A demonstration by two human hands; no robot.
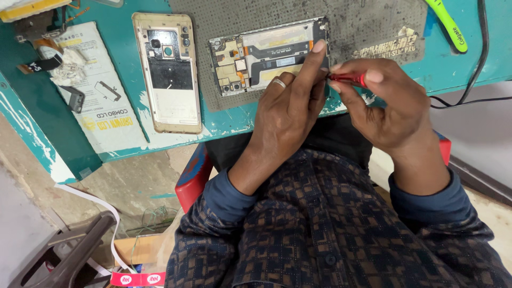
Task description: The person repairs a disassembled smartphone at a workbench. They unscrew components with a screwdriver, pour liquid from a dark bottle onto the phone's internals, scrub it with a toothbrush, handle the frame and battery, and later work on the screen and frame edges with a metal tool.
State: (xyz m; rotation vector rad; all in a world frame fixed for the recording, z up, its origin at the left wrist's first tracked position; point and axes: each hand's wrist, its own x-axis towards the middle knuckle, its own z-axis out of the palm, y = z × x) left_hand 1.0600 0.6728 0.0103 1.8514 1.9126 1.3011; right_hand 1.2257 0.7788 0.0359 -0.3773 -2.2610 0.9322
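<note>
While the head view looks straight down over the near edge of the teal desk (32, 106), the left hand (285, 114) rests on the grey perforated mat (213, 21) with its index finger stretched forward, the fingertip pressing on the right end of the opened phone (266, 53), whose boards and flat cables lie exposed. A ring shows on one finger of that hand. The right hand (381, 104) is closed in a pinch around a red-handled screwdriver (349, 80), thumb and fingers wrapped about the handle; its tip points left toward the phone's right end, but the tip itself is hidden behind the left hand, so whether it touches a screw cannot be told. To work well here, I judge that the left fingertip should keep the phone pinned flat to the mat so it cannot slide, and that the driver should sit square in the screw head under light pressure, turned from the fingertips, not the wrist. Left of the mat, near the desk's front edge, lies a gold back cover (169, 74), inner side up, beside a white printed packet (98, 96). At the far right corner lie a green-handled tool (448, 24) and a black cable (474, 69).
</note>
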